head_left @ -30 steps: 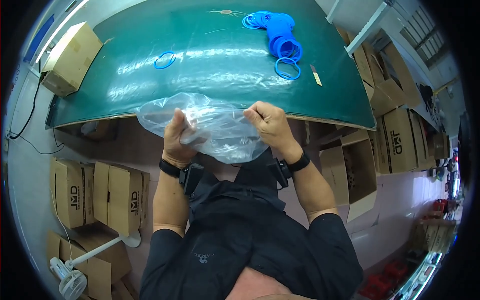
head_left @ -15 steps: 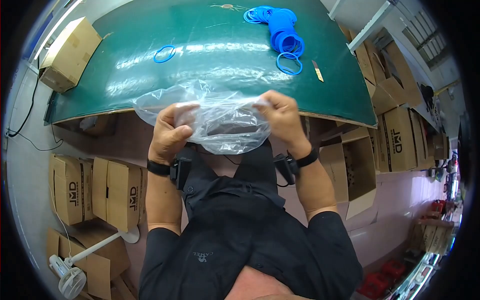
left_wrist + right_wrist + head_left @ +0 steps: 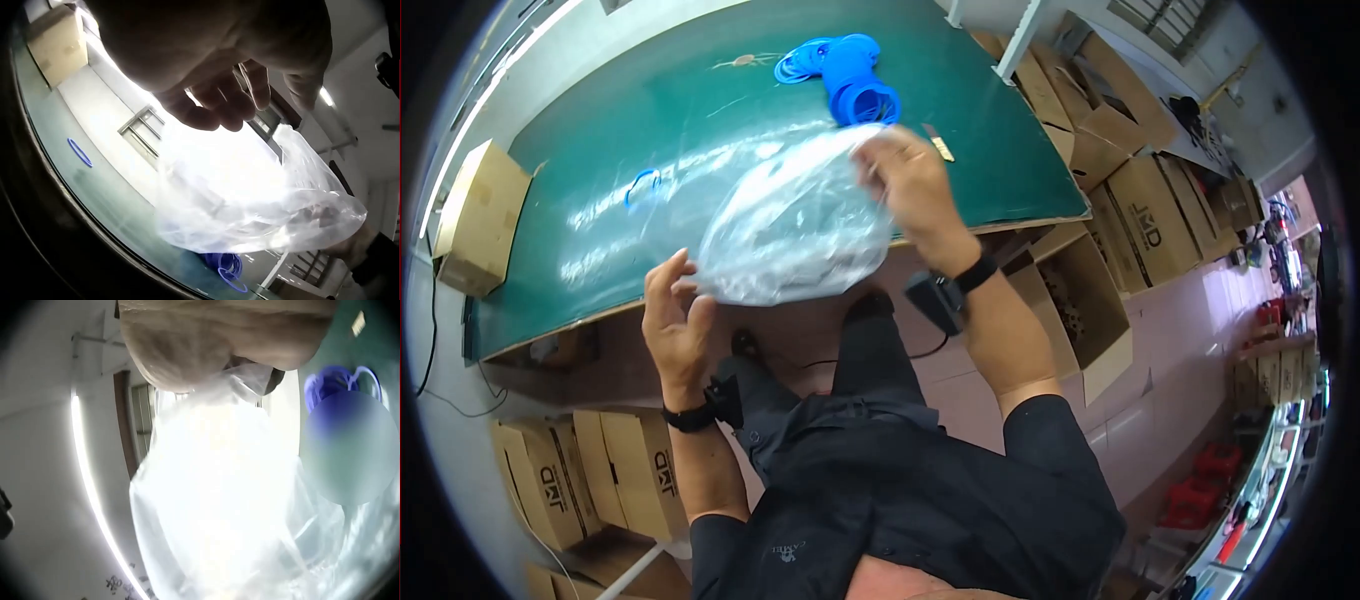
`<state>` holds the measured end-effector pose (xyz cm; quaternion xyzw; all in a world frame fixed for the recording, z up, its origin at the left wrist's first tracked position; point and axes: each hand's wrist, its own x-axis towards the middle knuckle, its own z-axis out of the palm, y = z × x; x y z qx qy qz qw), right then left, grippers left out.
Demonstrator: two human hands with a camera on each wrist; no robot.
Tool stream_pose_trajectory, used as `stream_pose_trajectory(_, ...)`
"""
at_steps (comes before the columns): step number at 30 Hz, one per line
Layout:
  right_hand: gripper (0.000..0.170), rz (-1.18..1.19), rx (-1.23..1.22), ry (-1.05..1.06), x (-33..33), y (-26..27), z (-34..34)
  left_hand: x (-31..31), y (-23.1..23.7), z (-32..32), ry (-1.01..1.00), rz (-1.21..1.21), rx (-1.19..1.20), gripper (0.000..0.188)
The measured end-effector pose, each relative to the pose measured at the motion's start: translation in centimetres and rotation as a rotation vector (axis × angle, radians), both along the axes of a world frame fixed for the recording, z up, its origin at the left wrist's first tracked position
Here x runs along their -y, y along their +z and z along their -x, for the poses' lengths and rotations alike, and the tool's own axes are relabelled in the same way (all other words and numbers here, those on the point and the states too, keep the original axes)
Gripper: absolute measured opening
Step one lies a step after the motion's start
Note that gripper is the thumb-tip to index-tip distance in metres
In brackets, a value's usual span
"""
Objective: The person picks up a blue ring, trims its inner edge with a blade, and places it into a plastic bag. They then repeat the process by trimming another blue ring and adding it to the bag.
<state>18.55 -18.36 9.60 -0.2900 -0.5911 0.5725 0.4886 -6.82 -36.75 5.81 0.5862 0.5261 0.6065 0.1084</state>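
A clear plastic bag spreads in the air over the table's front edge, puffed out. The right hand pinches its upper right end; in the right wrist view the bag hangs from the curled fingers of the right hand. Beside the bag's lower left end is the left hand, thumb and fingers spread apart. The left wrist view shows the left hand with loosely bent fingers and nothing between them, the bag beyond.
On the green table lie a pile of blue rings, a single blue ring and a knife. A carton stands at the left end. An open carton is at the lower right.
The left hand has let go of the bag and moved left and down. The right hand has moved left and up with the bag, which has puffed out. The head view has turned.
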Motion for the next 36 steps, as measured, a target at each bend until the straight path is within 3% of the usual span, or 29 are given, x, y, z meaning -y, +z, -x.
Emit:
stream_pose_trajectory(2,0.025,-0.008,-0.246,-0.169,-3.7,1.2,-2.7,1.0,-0.9,0.8,-0.09,0.052,0.128,0.034)
stream_pose_trajectory(4,0.024,-0.09,-0.446,-0.39,-7.3,2.5,-6.1,2.0,-3.6,1.9,-0.441,0.3,-0.018,0.039)
stream_pose_trajectory(6,0.023,-0.186,-0.641,-0.552,-11.2,3.1,-10.2,2.5,-7.7,1.1,-0.465,0.686,-0.119,0.048)
stream_pose_trajectory(8,0.03,-0.287,-0.479,-0.763,-14.4,2.2,-14.9,3.2,-14.4,1.7,-0.313,0.689,-0.393,0.053)
stream_pose_trajectory(9,0.03,-0.292,-0.482,-0.764,-15.3,1.8,-16.8,4.0,-17.2,2.2,-0.313,0.683,-0.396,0.053)
stream_pose_trajectory(11,0.036,-0.435,0.171,-1.322,-17.1,1.3,-19.7,5.1,-21.7,3.5,-0.087,0.879,-0.431,0.059)
stream_pose_trajectory(12,0.036,-0.438,0.171,-1.322,-17.7,1.0,-20.7,5.4,-22.9,4.1,-0.087,0.877,-0.429,0.059)
stream_pose_trajectory(14,0.034,-0.594,0.359,-1.465,-19.4,0.6,-22.1,5.7,-25.0,5.4,-0.048,1.227,-0.507,0.064)
stream_pose_trajectory(15,0.033,-0.67,0.457,-1.532,-20.3,0.2,-22.1,5.7,-26.3,6.0,-0.044,1.228,-0.503,0.064)
stream_pose_trajectory(16,0.033,-0.667,0.457,-1.527,-21.4,-0.5,-21.7,5.9,-27.7,6.6,-0.048,1.275,-0.508,0.065)
stream_pose_trajectory(19,0.026,-0.677,0.767,-1.468,-25.0,-3.0,-20.8,7.2,-29.9,7.6,-0.064,1.379,-0.52,0.069)
stream_pose_trajectory(23,0.024,-0.653,0.838,-1.333,-28.5,-6.8,-19.1,6.2,-30.6,7.2,0.061,1.337,-0.575,0.068)
stream_pose_trajectory(26,0.026,-0.732,0.747,-1.229,-29.5,-7.6,-17.9,6.0,-29.9,6.5,0.162,1.273,-0.545,0.064)
stream_pose_trajectory(34,0.02,-0.781,0.825,-1.148,-29.2,-9.6,-16.7,5.7,-31.4,8.4,0.017,1.427,-0.479,0.062)
stream_pose_trajectory(36,0.02,-0.64,0.953,-1.173,-29.9,-9.8,-16.9,5.1,-31.2,8.2,0.008,1.453,-0.466,0.061)
